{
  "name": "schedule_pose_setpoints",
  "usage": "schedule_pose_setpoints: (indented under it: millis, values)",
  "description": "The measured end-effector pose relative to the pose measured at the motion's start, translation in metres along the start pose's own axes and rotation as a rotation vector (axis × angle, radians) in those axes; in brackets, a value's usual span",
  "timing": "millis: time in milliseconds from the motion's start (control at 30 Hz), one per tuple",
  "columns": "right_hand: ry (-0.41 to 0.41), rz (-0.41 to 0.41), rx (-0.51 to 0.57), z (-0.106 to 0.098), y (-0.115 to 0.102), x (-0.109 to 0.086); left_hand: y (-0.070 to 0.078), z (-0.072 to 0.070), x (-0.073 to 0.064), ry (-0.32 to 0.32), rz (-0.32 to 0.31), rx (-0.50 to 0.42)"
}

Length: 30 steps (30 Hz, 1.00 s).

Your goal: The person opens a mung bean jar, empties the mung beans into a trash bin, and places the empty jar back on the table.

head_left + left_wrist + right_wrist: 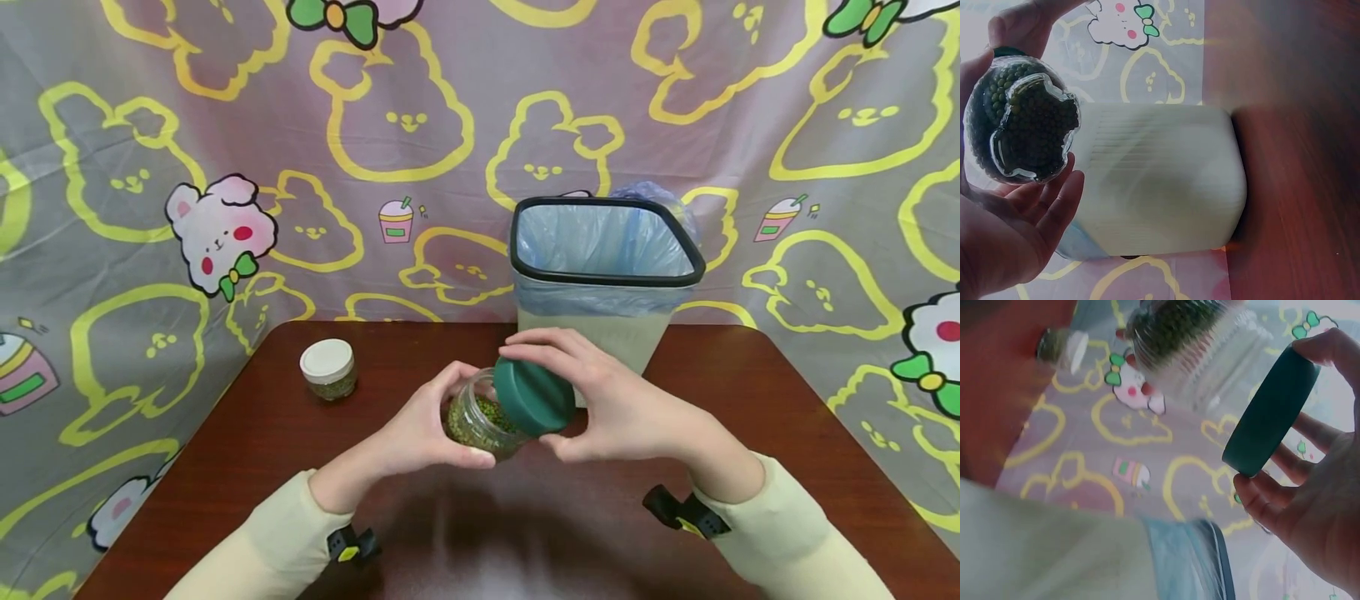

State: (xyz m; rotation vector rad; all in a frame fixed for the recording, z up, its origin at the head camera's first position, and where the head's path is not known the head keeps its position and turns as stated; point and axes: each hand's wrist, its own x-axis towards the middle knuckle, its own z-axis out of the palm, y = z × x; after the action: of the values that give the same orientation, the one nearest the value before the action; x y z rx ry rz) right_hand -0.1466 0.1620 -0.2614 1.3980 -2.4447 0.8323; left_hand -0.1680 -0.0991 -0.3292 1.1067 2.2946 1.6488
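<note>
In the head view a clear jar [474, 423], partly filled with small green beans, is tilted above the table. My left hand [423, 421] grips it round the side; in the left wrist view beans show through the base of the jar [1032, 119]. My right hand [618, 408] holds a green lid [534, 396] by its rim. From the right wrist the lid [1272, 412] appears apart from the mouth of the jar [1191, 350]. Back left on the table stands a second jar [328, 371] with a white lid and greenish contents.
Behind my right hand stands a pale bin [592, 329] with a black rim and a blue bag liner [607, 237]. The brown table [247, 433] ends at a patterned cloth [450, 100] hanging behind it and along both sides.
</note>
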Motion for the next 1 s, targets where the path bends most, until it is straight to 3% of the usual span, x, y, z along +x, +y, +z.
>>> schedule_pose_setpoints:
  millis: [333, 667, 1000]
  values:
    - [0.019, 0.186, -0.183, -0.021, 0.027, -0.034, -0.003, -0.001, 0.003, 0.069, 0.034, -0.019]
    - [-0.164, 0.442, -0.275, -0.010, 0.065, -0.085, -0.005, -0.003, 0.006, 0.108, 0.042, -0.024]
    - [-0.261, 0.629, -0.261, -0.007, 0.111, -0.131, -0.005, -0.002, 0.012, 0.134, 0.041, -0.015]
